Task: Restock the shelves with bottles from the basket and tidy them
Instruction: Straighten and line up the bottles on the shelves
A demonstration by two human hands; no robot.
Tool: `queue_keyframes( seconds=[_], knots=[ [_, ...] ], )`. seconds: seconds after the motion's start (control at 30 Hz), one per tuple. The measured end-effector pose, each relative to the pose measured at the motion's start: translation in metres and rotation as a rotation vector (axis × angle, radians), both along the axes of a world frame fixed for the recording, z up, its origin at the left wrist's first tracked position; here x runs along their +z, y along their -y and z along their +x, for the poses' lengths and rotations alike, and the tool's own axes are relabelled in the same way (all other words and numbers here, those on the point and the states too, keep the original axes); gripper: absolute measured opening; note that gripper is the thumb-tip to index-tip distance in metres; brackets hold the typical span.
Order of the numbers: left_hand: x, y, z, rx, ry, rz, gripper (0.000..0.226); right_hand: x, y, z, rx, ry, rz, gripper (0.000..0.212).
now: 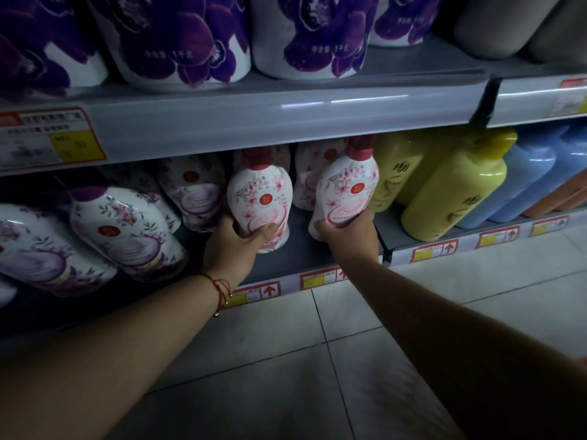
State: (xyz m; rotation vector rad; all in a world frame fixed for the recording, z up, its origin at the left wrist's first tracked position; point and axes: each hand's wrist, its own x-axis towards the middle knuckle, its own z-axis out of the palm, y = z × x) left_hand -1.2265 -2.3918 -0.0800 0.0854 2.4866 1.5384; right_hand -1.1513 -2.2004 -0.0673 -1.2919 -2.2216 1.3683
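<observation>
A: Lower shelf packed: purple-flowered bottles left, yellow bottle right.

B: And the pink ones?

A: Left pink bottle stands on that shelf, left hand curled round its base. Right pink bottle beside it, right hand gripping low.

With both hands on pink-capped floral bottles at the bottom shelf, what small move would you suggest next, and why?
Probably slide the bottle in the right hand back and stand it straight: this right pink bottle leans towards the yellow bottle and sits near the shelf edge. The left hand grips the left pink bottle.
</observation>
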Motion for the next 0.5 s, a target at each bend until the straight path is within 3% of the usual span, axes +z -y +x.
queue_keyframes(
  seconds=[0.23, 0.5],
  knots=[
    [0.001, -0.022, 0.007, -0.108, 0.028, 0.028, 0.087, 0.001, -0.001, 0.002, 0.016, -0.004, 0.013, 0.079],
    [-0.001, -0.029, 0.014, -0.043, 0.035, 0.044, 0.088, 0.005, -0.004, 0.001, 0.077, -0.011, -0.004, 0.082]
  ],
)
